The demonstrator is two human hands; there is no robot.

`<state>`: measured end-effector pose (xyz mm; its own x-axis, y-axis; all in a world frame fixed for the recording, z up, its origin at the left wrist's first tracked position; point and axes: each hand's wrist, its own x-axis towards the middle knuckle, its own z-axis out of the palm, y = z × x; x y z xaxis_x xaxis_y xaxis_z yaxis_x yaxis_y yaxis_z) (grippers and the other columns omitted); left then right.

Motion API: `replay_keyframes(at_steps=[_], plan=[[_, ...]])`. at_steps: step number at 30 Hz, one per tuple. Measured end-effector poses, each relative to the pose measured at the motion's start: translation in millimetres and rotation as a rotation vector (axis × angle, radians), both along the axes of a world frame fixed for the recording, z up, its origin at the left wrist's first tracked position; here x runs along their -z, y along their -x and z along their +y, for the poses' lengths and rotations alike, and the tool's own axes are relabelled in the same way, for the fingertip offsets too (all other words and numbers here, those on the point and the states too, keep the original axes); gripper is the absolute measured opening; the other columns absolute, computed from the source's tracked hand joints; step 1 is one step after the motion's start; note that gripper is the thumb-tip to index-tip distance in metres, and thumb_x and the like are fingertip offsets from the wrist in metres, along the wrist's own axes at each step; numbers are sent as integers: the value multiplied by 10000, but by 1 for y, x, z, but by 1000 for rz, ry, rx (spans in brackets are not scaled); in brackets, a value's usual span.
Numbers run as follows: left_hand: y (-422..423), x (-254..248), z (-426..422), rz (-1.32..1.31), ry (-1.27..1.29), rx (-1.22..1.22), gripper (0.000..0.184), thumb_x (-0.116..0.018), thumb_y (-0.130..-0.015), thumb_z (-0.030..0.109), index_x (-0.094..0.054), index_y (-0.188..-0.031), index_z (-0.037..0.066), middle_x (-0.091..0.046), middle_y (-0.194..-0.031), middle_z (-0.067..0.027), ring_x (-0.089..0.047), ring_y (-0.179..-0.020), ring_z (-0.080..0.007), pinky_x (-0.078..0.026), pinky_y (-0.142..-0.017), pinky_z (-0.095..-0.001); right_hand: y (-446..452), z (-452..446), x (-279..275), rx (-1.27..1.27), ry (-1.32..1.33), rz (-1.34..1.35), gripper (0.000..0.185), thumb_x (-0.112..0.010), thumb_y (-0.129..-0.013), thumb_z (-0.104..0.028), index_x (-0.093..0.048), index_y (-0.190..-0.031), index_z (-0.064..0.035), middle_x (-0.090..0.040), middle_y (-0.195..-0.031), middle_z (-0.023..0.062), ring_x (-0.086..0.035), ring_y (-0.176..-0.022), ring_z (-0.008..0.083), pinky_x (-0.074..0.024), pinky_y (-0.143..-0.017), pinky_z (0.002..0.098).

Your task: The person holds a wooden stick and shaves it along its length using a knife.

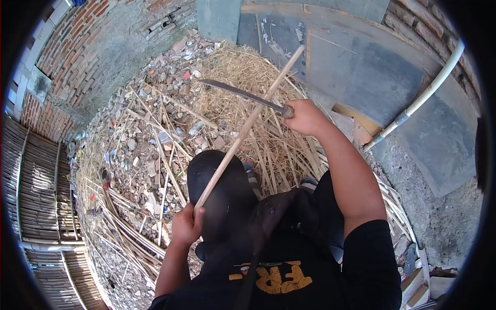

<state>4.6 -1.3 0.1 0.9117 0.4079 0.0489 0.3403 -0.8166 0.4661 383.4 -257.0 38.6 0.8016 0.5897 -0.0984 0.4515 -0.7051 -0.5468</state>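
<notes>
A long pale wooden strip [243, 134] runs diagonally from low centre to upper right. Its lower end is in my left hand [187, 225], with the fingers wrapped round it. My right hand [305, 118] is closed on the handle of a machete [243, 93]. The dark blade points left and crosses the strip in its upper half; whether the two touch I cannot tell. Below the strip is a black rounded object [219, 178] near my knees, in front of my dark shirt.
Rubble [150, 150] and split strips [274, 155] cover the ground, with straw [222, 77] further off. A brick wall [77, 46] stands at left above slatted bamboo panels [39, 181]. Grey boards [361, 67] and a pole [423, 98] are at right.
</notes>
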Motion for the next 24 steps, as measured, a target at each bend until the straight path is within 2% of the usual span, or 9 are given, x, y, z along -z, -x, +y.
replay_keyframes(at_steps=[2, 5, 8, 11, 12, 15, 18, 24], plan=[[2, -2, 2, 2, 1, -7, 464, -633, -1039, 384, -508, -766, 30, -573, -594, -227, -606, -565, -470, -452, -530, -513, 1, 0, 3, 16, 3, -18, 458, -734, -833, -223, -736, -1277, -109, -762, -1060, 171, -725, -1008, 364, -576, -893, 462], [3, 2, 2, -1, 36, -5, 466, -637, -1038, 386, -509, -765, 30, -573, -597, -225, -604, -564, -465, -448, -528, -506, 14, 0, -4, -24, -23, -63, 387, -726, -843, -220, -746, -1215, -114, -758, -1024, 167, -728, -999, 356, -578, -887, 478], [-2, 3, -1, 2, 66, -4, 463, -641, -1037, 383, -508, -766, 31, -568, -591, -223, -602, -559, -462, -444, -523, -502, 40, 3, -23, -177, 70, -80, 262, -772, -782, -221, -732, -1015, -110, -722, -880, 192, -717, -913, 400, -556, -798, 529], [-5, -3, -4, 4, 44, 1, 454, -646, -1035, 369, -507, -765, 31, -561, -582, -221, -601, -550, -458, -440, -516, -497, 58, 11, -17, -300, 81, -239, 229, -759, -757, -204, -709, -967, -128, -715, -845, 166, -723, -889, 383, -557, -776, 534], [-5, -2, -3, 0, 42, 7, 451, -647, -1034, 364, -506, -764, 31, -559, -579, -220, -601, -546, -456, -439, -513, -495, 57, 12, -21, -303, 118, -224, 258, -759, -753, -199, -715, -999, -135, -725, -835, 156, -726, -866, 377, -555, -755, 522], [3, 7, 2, -28, 33, -1, 445, -652, -1032, 351, -504, -761, 31, -555, -571, -215, -596, -534, -452, -437, -505, -490, 31, 4, -25, -211, 67, -28, 251, -707, -838, -189, -760, -1072, -117, -754, -957, 154, -733, -939, 350, -579, -831, 490], [1, 4, 0, -63, 17, 3, 449, -652, -1033, 350, -501, -757, 29, -550, -566, -211, -589, -523, -447, -434, -503, -489, -5, -4, -8, 40, -57, 140, 306, -729, -828, -206, -763, -1119, -116, -754, -989, 173, -729, -946, 361, -580, -846, 483], [1, 2, -1, -45, 65, -7, 456, -642, -1041, 351, -499, -754, 27, -549, -578, -218, -586, -532, -447, -433, -513, -485, 13, -1, 0, 27, -97, -85, 265, -729, -810, -192, -750, -1059, -104, -748, -954, 167, -726, -944, 372, -575, -831, 501]])
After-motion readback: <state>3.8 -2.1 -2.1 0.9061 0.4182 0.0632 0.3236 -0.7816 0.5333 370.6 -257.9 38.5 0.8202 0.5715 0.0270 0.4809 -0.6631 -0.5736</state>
